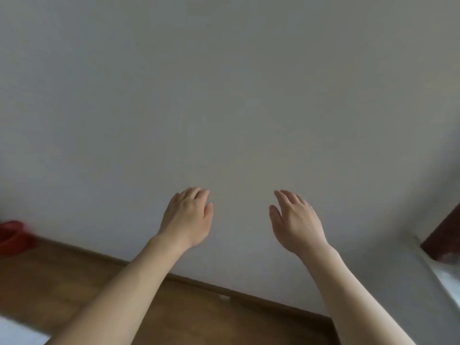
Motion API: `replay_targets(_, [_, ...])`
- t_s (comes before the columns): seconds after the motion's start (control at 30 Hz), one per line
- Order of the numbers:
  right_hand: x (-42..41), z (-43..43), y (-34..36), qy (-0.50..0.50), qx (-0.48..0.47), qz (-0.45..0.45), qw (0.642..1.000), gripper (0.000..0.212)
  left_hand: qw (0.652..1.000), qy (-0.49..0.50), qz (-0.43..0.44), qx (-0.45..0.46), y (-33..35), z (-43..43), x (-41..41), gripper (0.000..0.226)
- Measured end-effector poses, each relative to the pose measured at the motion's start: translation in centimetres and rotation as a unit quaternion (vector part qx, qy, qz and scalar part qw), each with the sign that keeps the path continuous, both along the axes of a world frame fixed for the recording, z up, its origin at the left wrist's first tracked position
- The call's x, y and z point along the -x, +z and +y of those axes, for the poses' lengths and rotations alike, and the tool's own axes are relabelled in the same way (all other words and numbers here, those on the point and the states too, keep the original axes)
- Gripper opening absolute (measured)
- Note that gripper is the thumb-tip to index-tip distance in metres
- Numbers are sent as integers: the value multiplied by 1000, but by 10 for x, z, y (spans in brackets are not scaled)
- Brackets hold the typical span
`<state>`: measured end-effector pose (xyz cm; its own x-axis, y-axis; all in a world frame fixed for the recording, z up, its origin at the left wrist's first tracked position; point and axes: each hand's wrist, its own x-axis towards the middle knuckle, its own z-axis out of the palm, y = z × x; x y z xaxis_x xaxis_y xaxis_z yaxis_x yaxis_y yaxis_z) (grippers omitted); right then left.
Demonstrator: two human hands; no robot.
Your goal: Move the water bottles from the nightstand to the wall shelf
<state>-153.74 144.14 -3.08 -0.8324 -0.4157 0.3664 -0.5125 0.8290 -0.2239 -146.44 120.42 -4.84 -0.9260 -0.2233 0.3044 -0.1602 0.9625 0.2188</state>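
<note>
no bottles, nightstand or shelf show in this view, so where they are cannot be told. the left hand [188, 216] is raised in front of a plain pale wall [224, 95], back toward the camera, fingers [196, 194] loosely curled forward and close together, thumb lying beside them; it holds nothing. the right hand [297, 221] is level with it and well apart, its fingers [286, 197] straighter and slightly spread, thumb out toward the left hand; it too is empty. neither hand clearly touches the wall. below the wrists a dark skirting [224, 291] runs along the wall's foot, with wood floor [74, 282] under the forearms. far left of the left fingers sits a blurred red thing [12, 236] on the floor. far right of the right fingers a dark brown edge [445, 240] juts in.
</note>
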Motion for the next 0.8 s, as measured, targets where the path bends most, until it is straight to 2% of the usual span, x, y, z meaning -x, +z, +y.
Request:
replay_targets(0.1, [40, -48, 5, 64, -9, -6, 998, 47, 998, 60, 18, -3, 2, -36, 11, 57])
replay_targets(0.27, [85, -138, 3, 160, -23, -1, 987, 47, 988, 155, 13, -1, 2, -102, 21, 55])
replay_targets(0.43, [120, -230, -2, 219, -27, -1, 975, 49, 976, 217, 10, 4, -5, -173, 32, 50])
replay_targets(0.57, [137, -297, -5, 259, -23, 6, 966, 51, 967, 254, 20, 5, -10, -229, 42, 58])
replay_targets(0.7, [152, -353, -9, 299, -20, 2, 954, 59, 958, 286, 6, 1, -12, -272, 49, 54])
replay_targets(0.8, [170, -400, -9, 331, -21, -4, 943, 56, 947, 320, 4, 5, -13, -305, 56, 55])
